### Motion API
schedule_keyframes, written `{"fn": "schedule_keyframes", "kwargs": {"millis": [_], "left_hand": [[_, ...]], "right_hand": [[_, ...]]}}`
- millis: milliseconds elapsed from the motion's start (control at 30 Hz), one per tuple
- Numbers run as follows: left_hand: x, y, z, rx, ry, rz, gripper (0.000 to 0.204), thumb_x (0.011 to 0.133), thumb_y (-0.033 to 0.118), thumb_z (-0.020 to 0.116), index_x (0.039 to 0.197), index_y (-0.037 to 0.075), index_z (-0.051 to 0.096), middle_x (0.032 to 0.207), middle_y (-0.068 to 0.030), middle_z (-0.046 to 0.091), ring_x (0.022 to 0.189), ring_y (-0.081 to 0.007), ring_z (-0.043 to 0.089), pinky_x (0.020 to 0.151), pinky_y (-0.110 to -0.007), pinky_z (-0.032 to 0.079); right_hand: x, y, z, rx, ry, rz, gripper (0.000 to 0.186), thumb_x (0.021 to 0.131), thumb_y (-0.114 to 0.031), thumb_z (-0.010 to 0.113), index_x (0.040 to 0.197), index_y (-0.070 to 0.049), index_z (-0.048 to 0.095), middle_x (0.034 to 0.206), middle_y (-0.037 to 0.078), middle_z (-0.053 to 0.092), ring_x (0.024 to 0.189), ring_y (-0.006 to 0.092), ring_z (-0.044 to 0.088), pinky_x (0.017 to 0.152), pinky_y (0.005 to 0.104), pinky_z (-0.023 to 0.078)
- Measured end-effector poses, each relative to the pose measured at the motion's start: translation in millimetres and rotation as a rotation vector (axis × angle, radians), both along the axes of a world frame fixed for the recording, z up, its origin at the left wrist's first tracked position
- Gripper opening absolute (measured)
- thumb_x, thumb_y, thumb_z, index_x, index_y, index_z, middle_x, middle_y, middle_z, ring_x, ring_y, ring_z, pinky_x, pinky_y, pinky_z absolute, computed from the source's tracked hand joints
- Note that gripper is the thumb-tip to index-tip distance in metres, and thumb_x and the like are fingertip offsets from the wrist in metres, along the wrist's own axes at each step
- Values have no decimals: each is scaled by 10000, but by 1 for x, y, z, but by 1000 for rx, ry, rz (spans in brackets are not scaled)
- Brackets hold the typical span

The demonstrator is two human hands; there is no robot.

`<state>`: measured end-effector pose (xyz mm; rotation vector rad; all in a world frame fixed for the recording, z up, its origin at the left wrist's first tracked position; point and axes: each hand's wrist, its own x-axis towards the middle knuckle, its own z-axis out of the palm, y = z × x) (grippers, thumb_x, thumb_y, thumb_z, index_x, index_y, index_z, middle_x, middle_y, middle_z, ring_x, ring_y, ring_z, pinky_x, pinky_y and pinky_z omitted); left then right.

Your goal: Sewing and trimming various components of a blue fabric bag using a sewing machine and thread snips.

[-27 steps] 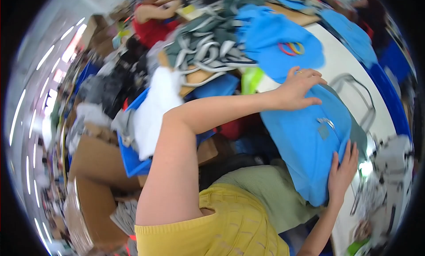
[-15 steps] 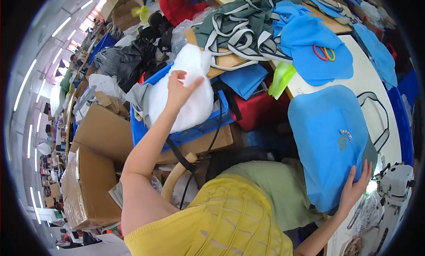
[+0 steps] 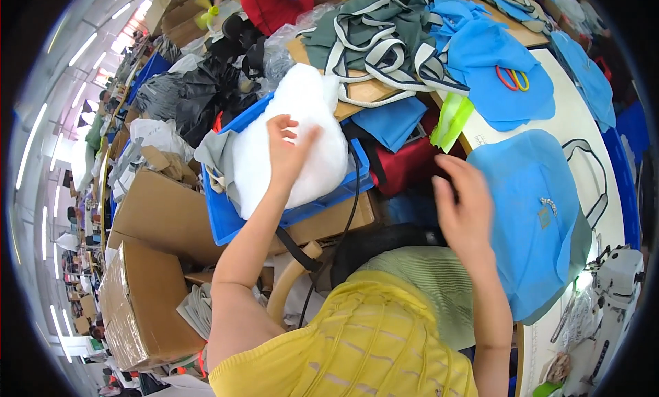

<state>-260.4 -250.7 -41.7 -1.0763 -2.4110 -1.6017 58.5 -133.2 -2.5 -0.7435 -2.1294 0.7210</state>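
Observation:
My left hand (image 3: 287, 153) is over a soft white mass of fluffy padding (image 3: 312, 108), its fingers spread and curved; whether the fingertips press into it I cannot tell. The padding is heaped in a blue plastic crate (image 3: 218, 218), with grey cloth (image 3: 218, 153) hanging at its left side. In the air between crate and table, my right hand (image 3: 467, 208) is raised, slightly blurred, thumb and fingers apart and holding nothing. Beside it a large light-blue fabric piece (image 3: 511, 218) with dark green cloth at its edge lies over the table edge.
A white sewing machine (image 3: 611, 280) stands at the right. Scissors with red and yellow handles (image 3: 511, 79) lie on blue cloth. Green fabric with striped trim (image 3: 384, 36) is piled at the back. Left are a cardboard box (image 3: 147, 301) and black bags (image 3: 202, 88). A person in red (image 3: 274, 9) is behind.
My right hand has left the blue fabric at the right and moved left and up toward the crate. My left hand stays over the white padding, with its fingers shifted slightly.

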Motion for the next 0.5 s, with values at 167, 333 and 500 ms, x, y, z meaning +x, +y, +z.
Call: {"fn": "schedule_keyframes", "kwargs": {"millis": [167, 333, 500], "left_hand": [[-5, -5, -7, -208, -88, -90, 202, 818, 115, 815, 933, 30, 671, 822, -20, 630, 674, -110, 527, 650, -248, 437], [-22, -20, -4, 10, -257, -161, 112, 895, 85, 750, 955, 7, 696, 792, -11, 670, 715, -87, 573, 685, -234, 449], [-35, -40, -11, 37, -324, -254, 89, 961, 78, 680, 1016, 17, 714, 835, 6, 686, 769, -73, 600, 718, -223, 461]], "right_hand": [[-117, -3, -33, -606, 100, 369, 357, 988, -113, 623, 1316, 23, 589, 1239, 142, 662, 1109, 217, 655, 895, 318, 545], [-178, -3, -43, -733, 145, 306, 474, 943, -210, 671, 1327, 43, 554, 1194, 194, 678, 1011, 282, 695, 848, 350, 549], [-208, -6, -49, -684, -24, 302, 247, 888, -244, 675, 954, -10, 721, 879, 139, 742, 834, 288, 716, 783, 391, 555]]}}
